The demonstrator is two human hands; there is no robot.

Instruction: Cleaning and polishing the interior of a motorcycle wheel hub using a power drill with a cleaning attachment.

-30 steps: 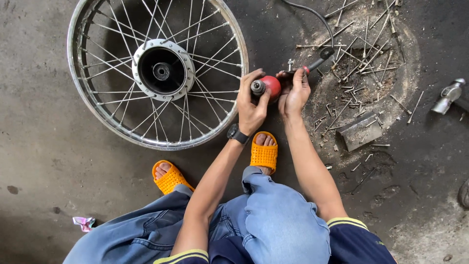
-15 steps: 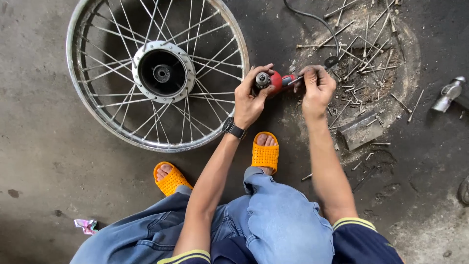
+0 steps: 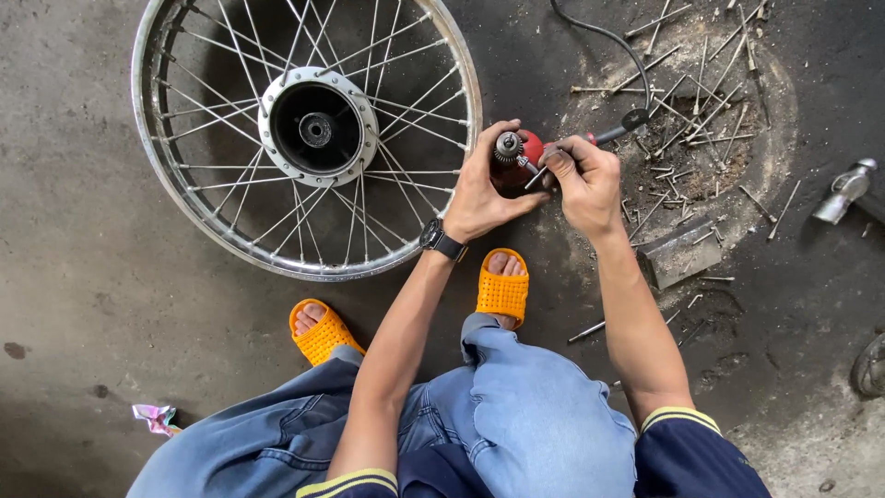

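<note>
Stained grey concrete floor (image 3: 101, 277), dusty and daylit, darker rightwards.

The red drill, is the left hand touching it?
Touching. The head view shows the left hand wrapped around the red drill, fingers curled against its body just below the chuck.

Red electric drill held in both hands above a stained concrete floor.

The red-bodied corded electric drill (image 3: 516, 159), metal chuck facing up, is gripped by the left hand (image 3: 481, 189); a thin metal piece at the chuck is pinched by the right hand (image 3: 583, 180). A chrome spoked wheel rim with a dark central hub (image 3: 304, 134) is laid flat just beside the left hand. Loose metal spokes (image 3: 691, 111) are scattered to the right, near a grey metal block (image 3: 680, 254). Orange perforated rubber sandals (image 3: 502, 290) are worn.
</note>
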